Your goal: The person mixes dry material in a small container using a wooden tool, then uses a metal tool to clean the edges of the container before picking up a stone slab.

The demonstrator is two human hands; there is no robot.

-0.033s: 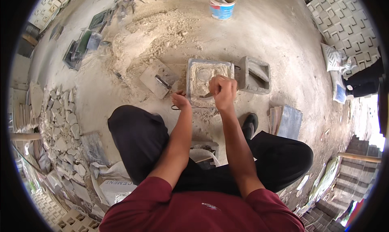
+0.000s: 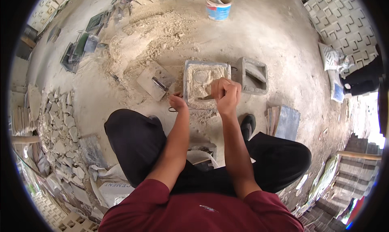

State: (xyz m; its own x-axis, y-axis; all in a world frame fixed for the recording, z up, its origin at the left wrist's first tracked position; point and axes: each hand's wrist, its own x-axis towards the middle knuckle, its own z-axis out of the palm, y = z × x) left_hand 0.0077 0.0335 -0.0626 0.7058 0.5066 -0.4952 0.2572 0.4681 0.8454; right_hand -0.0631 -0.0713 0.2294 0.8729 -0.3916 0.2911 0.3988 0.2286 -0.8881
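In front of me on the floor stands a square grey mould [image 2: 185, 80] filled with pale, sandy mix [image 2: 195, 78], which shows a round mark near its far side. My right hand [image 2: 227, 95] is closed over a small flat-bladed tool [image 2: 206, 97]; its blade lies at the near part of the mix, and its grip is hidden. Beside the mould's near left corner, my left hand [image 2: 178, 102] has curled fingers next to a wire loop handle [image 2: 172, 109]. What those fingers hold, if anything, is hidden. A square plate [image 2: 148, 80] with a bar handle [image 2: 160, 84] lies left of the mould.
Right of the mould sits a hollow grey block [image 2: 263, 63]. Loose sandy mix [image 2: 137, 41] spreads beyond the plate. Farther off stands a blue and white bucket [image 2: 219, 13]. Flat panels [image 2: 287, 122] lean right of my foot; broken stones [image 2: 58, 122] cover the far left floor.
The whole view has shifted slightly, so the mould and floor things sit a little farther left. Relative to the mould, my right hand has moved slightly right with the tool.
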